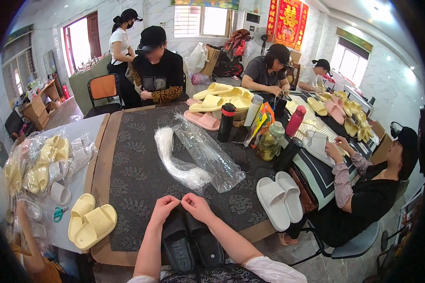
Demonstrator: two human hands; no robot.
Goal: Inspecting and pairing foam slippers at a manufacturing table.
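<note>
Black slippers: a pair lying side by side at 6 o'clock, on the near edge of the dark patterned table cover, toes toward the person, partly under both wrists.
Left hand: fingers pinched together at the tips, meeting the other hand just above the pair; something very small or thin may sit between the fingertips, too fine to make out.
Right hand: pinched narrow in the same way, thumb and forefinger touching those of the left hand.
Handling: the pair looks like moulded foam, so likely light, soft and springy, not fragile; the smooth upper strap may be a little slippery. The strap or the sole's edge seems the best place to take hold.
Clear bags: a loose heap of thin plastic sleeves at 12 o'clock from the hands, near the table's middle; likely limp and slick.
White slippers: a pair at 3 o'clock, by the table's right edge.
Yellow slippers: a pair at 9 o'clock, on the left edge; bagged pairs are piled beyond them.
Other people: four sit round the far and right sides among more yellow and pink slippers, and one stands at the back.
</note>
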